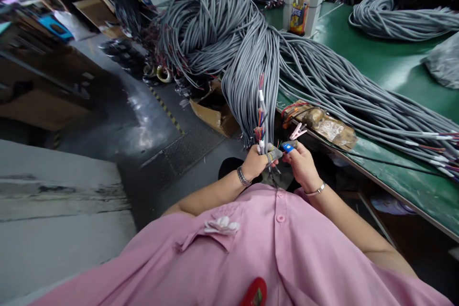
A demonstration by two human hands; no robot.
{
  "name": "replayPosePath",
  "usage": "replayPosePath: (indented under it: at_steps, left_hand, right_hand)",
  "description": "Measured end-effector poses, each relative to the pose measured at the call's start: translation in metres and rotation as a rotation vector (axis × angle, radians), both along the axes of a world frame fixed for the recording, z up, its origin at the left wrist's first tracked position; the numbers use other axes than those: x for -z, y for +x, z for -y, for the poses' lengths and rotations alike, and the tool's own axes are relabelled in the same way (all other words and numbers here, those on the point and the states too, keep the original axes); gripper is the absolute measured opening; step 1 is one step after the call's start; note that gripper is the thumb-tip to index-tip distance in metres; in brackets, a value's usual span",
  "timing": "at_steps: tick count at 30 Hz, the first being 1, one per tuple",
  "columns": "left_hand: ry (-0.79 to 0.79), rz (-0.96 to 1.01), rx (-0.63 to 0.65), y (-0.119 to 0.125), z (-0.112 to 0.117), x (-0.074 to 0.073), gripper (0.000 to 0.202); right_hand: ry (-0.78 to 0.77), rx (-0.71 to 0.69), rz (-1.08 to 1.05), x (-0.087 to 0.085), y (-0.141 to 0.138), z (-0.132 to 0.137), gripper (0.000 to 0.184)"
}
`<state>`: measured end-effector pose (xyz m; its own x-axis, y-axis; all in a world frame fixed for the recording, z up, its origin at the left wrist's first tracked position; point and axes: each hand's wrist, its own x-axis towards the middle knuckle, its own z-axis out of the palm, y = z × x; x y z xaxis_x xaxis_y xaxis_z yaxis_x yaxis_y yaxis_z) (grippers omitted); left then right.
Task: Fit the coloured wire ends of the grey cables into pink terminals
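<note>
Two hands meet just above the lap: the left hand (256, 161) is closed around a few grey cable ends (263, 119) with coloured wires showing, and the right hand (301, 162) pinches a small blue tool (287, 147) against them. Judging by this, wire ends are being worked one by one. An open cardboard box (211, 112) sits under the hanging cable bundle (251, 57); its contents cannot be told

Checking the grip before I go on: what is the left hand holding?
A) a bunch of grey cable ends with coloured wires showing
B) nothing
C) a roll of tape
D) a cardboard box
A: the left hand is closed around the grey cable ends, coloured wires sticking up above its fingers.
</note>
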<state>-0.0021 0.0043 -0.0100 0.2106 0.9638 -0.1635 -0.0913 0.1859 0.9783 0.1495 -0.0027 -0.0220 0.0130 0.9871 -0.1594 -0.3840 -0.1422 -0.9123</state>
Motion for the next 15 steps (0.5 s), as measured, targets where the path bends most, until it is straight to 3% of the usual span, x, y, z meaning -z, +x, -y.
replayPosePath:
  at_steps: [6,15]
  left_hand:
    - [-0.033,0.038,-0.088,0.001,-0.001,-0.004,0.029]
    - [0.005,-0.014,0.034,-0.002,0.001,-0.003,0.028]
  right_hand:
    - [-0.028,-0.093,-0.04,0.001,0.008,0.007,0.027]
    - [0.052,-0.049,0.105,-0.009,-0.002,0.003,0.022]
